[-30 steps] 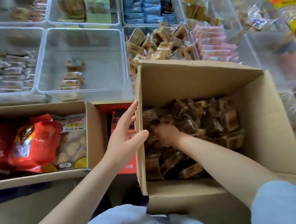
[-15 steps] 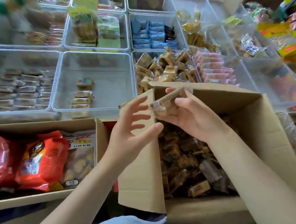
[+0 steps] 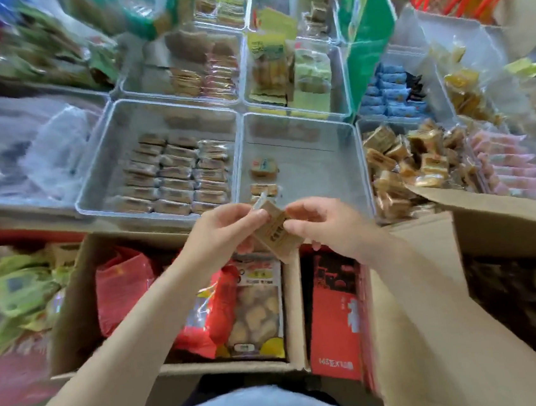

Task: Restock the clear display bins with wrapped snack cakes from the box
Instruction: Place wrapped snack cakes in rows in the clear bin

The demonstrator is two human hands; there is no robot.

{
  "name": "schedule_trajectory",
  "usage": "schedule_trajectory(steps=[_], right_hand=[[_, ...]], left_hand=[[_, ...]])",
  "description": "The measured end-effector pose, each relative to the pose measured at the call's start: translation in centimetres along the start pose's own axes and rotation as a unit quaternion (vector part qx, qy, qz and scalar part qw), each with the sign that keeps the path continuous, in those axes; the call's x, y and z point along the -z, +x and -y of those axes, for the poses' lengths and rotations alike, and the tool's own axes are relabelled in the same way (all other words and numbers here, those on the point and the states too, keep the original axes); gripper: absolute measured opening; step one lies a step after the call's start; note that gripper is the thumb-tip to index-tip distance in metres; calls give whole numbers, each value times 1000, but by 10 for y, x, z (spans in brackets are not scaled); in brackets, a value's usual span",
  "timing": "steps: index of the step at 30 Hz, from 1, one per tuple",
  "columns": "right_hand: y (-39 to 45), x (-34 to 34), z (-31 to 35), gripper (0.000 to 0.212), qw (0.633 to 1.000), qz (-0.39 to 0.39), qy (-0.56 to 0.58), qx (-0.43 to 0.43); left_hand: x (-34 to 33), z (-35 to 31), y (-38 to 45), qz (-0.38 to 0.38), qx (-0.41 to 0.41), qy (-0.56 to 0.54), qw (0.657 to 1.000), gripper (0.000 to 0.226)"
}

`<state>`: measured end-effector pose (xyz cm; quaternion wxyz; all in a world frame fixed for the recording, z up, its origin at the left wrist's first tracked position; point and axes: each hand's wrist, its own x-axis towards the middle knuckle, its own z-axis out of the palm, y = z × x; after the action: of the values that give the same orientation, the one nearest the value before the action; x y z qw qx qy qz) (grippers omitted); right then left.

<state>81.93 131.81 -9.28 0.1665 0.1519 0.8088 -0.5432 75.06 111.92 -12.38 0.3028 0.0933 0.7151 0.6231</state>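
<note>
- Head view: left hand (image 3: 226, 228) and right hand (image 3: 323, 225) both pinch one wrapped snack cake (image 3: 273, 232), long axis diagonal.
- Near-empty clear bin (image 3: 298, 127) lies just above, mid-frame.

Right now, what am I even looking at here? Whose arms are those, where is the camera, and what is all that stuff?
There is no machine here: these are a person's two bare arms, seen from a camera worn on their head, looking forward and down. The left hand and right hand together pinch one wrapped snack cake in a brown wrapper. Just beyond it sits a clear display bin holding only a few cakes. The bin to its left has neat rows of wrapped cakes. At the right is the open cardboard box with dark wrapped cakes inside. Below the hands lie a box of snack bags and a red carton.
</note>
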Motion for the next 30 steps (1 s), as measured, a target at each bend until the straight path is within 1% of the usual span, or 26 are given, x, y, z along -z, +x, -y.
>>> schedule_trajectory(steps=[2,3,4,5,6,7,9,11,12,14,15,16,18,20,26,28,30], right_hand=[[36,-26,8,24,1000,14,-8,3],[54,-37,12,25,1000,2,-29,10],[71,-47,14,27,997,-24,-67,20],[86,-56,17,28,992,-61,-110,30],[101,-64,20,28,985,-99,-139,40],[114,-73,22,27,979,-124,-151,50],[137,-89,26,27,972,-133,-180,65],[157,-102,29,27,952,-100,-281,69],[166,-107,31,27,931,-74,-352,67],[182,-117,33,28,875,-9,-482,52],[188,-121,34,27,851,25,-524,39],[193,-124,34,26,834,55,-548,24],[199,-128,36,23,821,94,-563,2],[204,-129,37,21,823,110,-557,-8],[208,-134,30,19,822,101,-559,-27],[195,-124,35,19,839,65,-539,7],[167,-103,41,17,882,-2,-467,70]], left_hand=[[39,22,13,-36,-15,33,999,10],[59,36,20,-73,-28,92,993,19],[78,51,25,-105,-42,178,978,37],[95,66,29,-126,-57,269,953,54],[110,81,32,-135,-70,344,927,66],[121,95,34,-128,-75,403,903,72],[134,120,34,-85,-76,496,861,74],[138,141,33,-52,-88,550,829,82],[140,146,33,-45,-93,558,824,87],[144,147,33,-31,-94,563,820,91],[145,147,34,-22,-91,565,820,91],[146,147,34,-16,-90,565,820,92],[146,148,33,-15,-91,560,823,93],[144,149,33,-10,-82,556,827,92],[140,143,32,-4,-63,543,837,90],[137,135,32,-2,-41,531,846,87],[130,121,32,-13,-17,508,861,81]])
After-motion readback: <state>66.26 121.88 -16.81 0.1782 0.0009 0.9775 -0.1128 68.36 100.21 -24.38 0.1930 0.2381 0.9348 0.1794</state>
